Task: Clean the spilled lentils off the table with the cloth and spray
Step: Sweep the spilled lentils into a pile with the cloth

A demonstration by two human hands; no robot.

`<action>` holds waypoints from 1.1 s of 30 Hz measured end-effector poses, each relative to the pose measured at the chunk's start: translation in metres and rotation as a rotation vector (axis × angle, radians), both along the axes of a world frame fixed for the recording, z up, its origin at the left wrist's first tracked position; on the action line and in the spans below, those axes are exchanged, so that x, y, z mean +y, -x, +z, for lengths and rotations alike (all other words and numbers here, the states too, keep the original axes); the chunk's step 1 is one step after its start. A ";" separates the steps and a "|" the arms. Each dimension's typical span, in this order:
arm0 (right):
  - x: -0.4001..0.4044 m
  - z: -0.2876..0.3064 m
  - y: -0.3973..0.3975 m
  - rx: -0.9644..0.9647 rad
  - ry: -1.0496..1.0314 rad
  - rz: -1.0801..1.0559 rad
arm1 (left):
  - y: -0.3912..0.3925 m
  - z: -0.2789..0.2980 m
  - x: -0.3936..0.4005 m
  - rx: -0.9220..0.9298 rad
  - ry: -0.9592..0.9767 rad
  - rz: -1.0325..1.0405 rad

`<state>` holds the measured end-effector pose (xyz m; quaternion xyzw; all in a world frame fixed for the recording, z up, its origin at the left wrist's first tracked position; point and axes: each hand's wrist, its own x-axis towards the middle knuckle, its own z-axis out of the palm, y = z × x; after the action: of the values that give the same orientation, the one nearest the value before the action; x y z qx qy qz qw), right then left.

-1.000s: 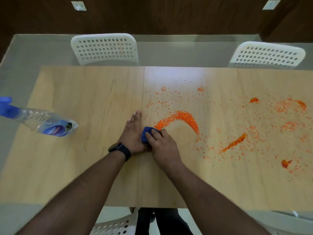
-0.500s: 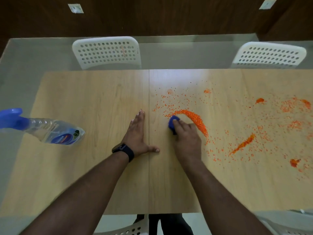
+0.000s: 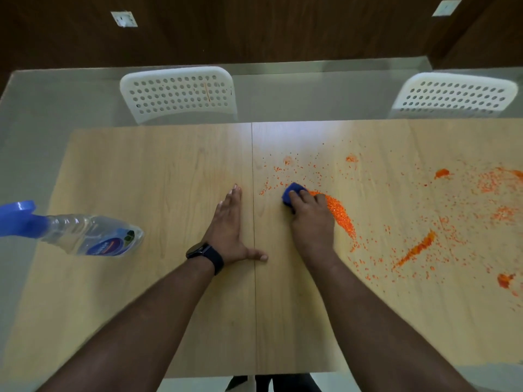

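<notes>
Head view of a wooden table (image 3: 158, 171) made of two light panels that meet at a dark seam (image 3: 254, 193) running from the far edge to the near edge. A glass sheet (image 3: 51, 108) covers the wood and overhangs it on the far and left sides. Left hand (image 3: 230, 233): flat on the surface just left of the seam, fingers straight and together, thumb spread across the seam; it holds nothing. A dark watch (image 3: 205, 254) sits on that wrist. Right hand (image 3: 311, 219): just right of the seam, fingers curled over a blue cloth (image 3: 291, 193) and pressing it to the surface; only the far left part of the cloth shows past the fingertips. Orange lentils (image 3: 339, 216) lie in a dense curved band touching the right side of this hand and running toward the near edge. Looser grains are scattered over the right panel from the seam out to the right edge, with a short streak (image 3: 416, 247) and several small clumps among them; the left panel shows bare wood. A clear spray bottle (image 3: 90, 236) with a blue trigger head (image 3: 19, 219) lies on its side at the left edge, head pointing off the table, well apart from both hands. Two white perforated chairs (image 3: 178, 93) (image 3: 455, 94) stand beyond the far edge, seen partly through the glass. Behind them rises a dark wood-panelled wall (image 3: 268, 29) carrying two pale square plates (image 3: 124, 18) (image 3: 446, 7).
</notes>
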<state>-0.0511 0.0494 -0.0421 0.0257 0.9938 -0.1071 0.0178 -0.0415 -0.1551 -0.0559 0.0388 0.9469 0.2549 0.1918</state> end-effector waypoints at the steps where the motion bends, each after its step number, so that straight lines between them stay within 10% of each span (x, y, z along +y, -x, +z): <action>1: 0.009 -0.001 0.003 -0.004 0.013 -0.039 | 0.000 0.000 0.000 0.001 -0.002 -0.002; 14: -0.065 0.001 0.007 -0.008 0.073 0.358 | 0.047 -0.004 0.002 0.078 -0.010 0.045; 26: 0.008 0.007 0.059 -0.048 0.052 -0.128 | 0.069 -0.005 0.012 0.021 0.027 0.122; 33: -0.051 0.016 0.058 -0.002 0.094 0.172 | 0.094 -0.004 0.015 0.096 -0.016 0.072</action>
<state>-0.1090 -0.0018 -0.0264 -0.0605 0.9862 -0.1514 0.0292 -0.1360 -0.1404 -0.0597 0.0183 0.9538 0.2670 0.1364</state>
